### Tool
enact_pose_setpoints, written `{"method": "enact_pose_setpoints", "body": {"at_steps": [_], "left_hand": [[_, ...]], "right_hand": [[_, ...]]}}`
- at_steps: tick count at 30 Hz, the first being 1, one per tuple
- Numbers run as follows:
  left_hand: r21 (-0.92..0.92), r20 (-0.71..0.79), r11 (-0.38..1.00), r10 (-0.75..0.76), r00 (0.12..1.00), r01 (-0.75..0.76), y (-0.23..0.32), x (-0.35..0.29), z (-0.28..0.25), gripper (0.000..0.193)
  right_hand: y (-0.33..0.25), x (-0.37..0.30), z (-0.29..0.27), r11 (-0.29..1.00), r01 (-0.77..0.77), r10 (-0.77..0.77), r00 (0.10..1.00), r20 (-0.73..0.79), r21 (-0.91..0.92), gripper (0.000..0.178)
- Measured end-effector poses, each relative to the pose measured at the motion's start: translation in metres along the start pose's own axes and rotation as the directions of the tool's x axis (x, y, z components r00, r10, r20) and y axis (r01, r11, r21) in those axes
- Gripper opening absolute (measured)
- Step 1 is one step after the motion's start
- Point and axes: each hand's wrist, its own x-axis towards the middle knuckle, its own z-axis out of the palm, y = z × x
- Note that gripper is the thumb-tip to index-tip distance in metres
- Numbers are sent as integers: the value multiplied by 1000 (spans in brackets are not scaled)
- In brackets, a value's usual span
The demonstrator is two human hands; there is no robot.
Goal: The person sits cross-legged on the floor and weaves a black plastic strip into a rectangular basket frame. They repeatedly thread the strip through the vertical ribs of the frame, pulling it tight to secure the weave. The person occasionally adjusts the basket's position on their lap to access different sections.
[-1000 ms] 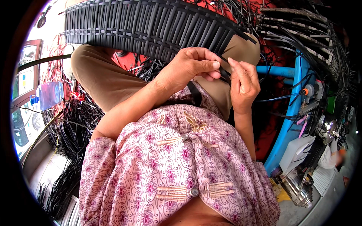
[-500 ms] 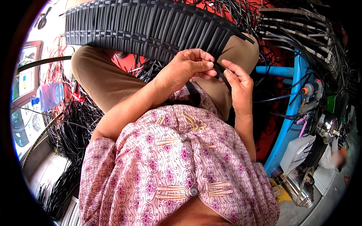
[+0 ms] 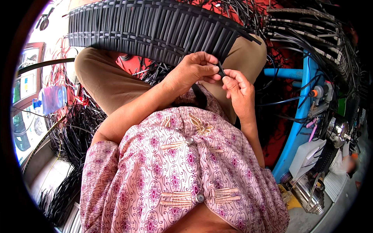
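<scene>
Strip (image 3: pixel 221 70) slants down rightward from left fingers (image 3: pixel 210 70) to right fingers (image 3: pixel 231 82).

Red floor (image 3: pixel 272 152), blue furniture frame (image 3: pixel 292 141) at right, bright light (image 3: pixel 58 29) upper left.

The woven panel (image 3: pixel 155 27) stretches from left knee (image 3: pixel 91 64) to right knee (image 3: pixel 248 50), beyond the left hand (image 3: pixel 200 69). Loose strips (image 3: pixel 79 139) heap left of the shirt (image 3: pixel 175 163); a vacuum flask (image 3: pixel 309 194) sits right.
</scene>
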Motion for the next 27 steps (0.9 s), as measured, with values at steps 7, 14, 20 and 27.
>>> {"method": "enact_pose_setpoints", "body": {"at_steps": [7, 14, 20, 27], "left_hand": [[308, 73, 945, 90, 993, -108, 3, -1, -2, 26], [515, 84, 854, 33, 996, -71, -1, -1, -11, 17], [472, 78, 871, 108, 991, -132, 10, 4, -15, 18], [911, 44, 340, 479, 877, -232, 31, 33, -10, 25]], "right_hand": [[-3, -2, 1, 986, 92, -100, 994, -54, -140, 14], [8, -4, 3, 988, -19, 15, 999, -29, -152, 14], [10, 0, -3, 990, -51, 40, 996, -84, -129, 15], [1, 33, -18, 1000, 16, -19, 981, -192, -13, 19]]}}
